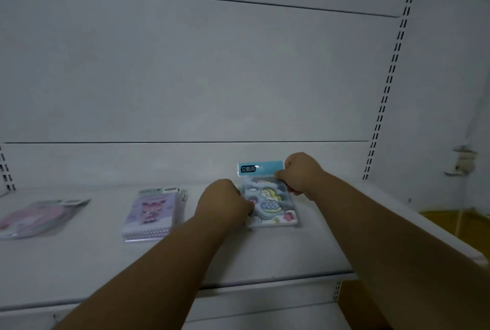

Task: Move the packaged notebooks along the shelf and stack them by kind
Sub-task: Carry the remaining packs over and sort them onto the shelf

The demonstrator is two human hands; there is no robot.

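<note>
A packaged notebook with a blue raised cartoon cover and a teal header card (267, 202) lies on the white shelf (305, 250), right of centre. My left hand (224, 203) grips its left edge with curled fingers. At its upper right corner, my right hand (299, 173) pinches the pack just below the header. A purple spiral notebook stack (152, 213) lies to the left, apart from my hands. Further left sits a pink packaged notebook (39, 217), blurred.
The shelf's back panel rises right behind the notebooks. A slotted upright (389, 78) runs along the right side. The shelf's front edge (265, 280) lies below my forearms. A yellow floor patch (445, 223) shows past the shelf's right end.
</note>
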